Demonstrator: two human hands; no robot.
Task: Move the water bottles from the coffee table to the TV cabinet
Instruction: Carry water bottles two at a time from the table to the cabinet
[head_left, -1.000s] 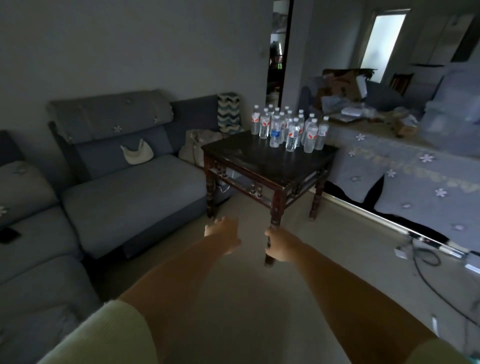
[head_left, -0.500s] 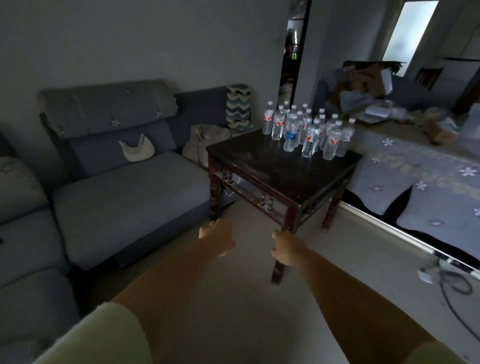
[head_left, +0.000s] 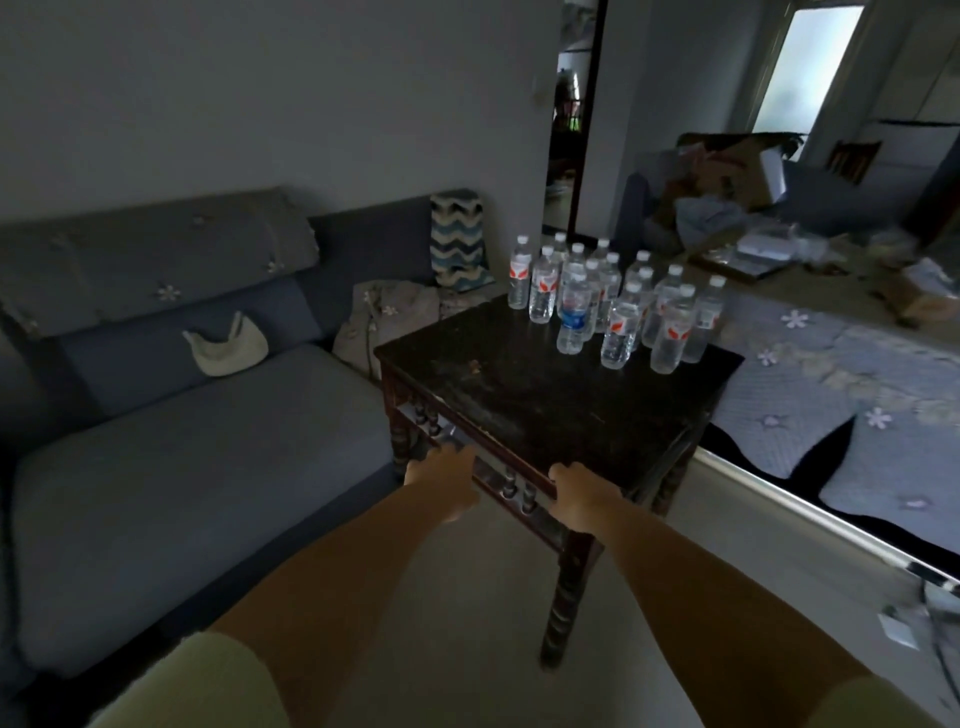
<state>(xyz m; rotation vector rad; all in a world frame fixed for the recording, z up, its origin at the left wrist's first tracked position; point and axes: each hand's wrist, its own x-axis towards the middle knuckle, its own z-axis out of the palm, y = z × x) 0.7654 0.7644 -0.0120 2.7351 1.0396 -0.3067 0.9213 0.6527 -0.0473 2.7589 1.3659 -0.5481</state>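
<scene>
Head view looks down two bare arms in a dim room. Left hand (head_left: 441, 480) and right hand (head_left: 582, 499) both reach out toward the near edge of the dark coffee table (head_left: 519, 400). Both hands show only their backs, and the fingers point away, so I cannot tell if they are open or curled, or if they touch the wood. Neither hand holds a bottle.

Water bottles (head_left: 618, 306) stand upright in a tight bunch at the far corner of the table, well past both hands and a bit to the right of the right hand. Front ones hide the back ones, so the full count is hard to see.

Left of the left hand is a blue sofa (head_left: 182, 441). Right of the right hand lies a flowered blanket (head_left: 841, 389), blurry and cut off by the picture edge.
</scene>
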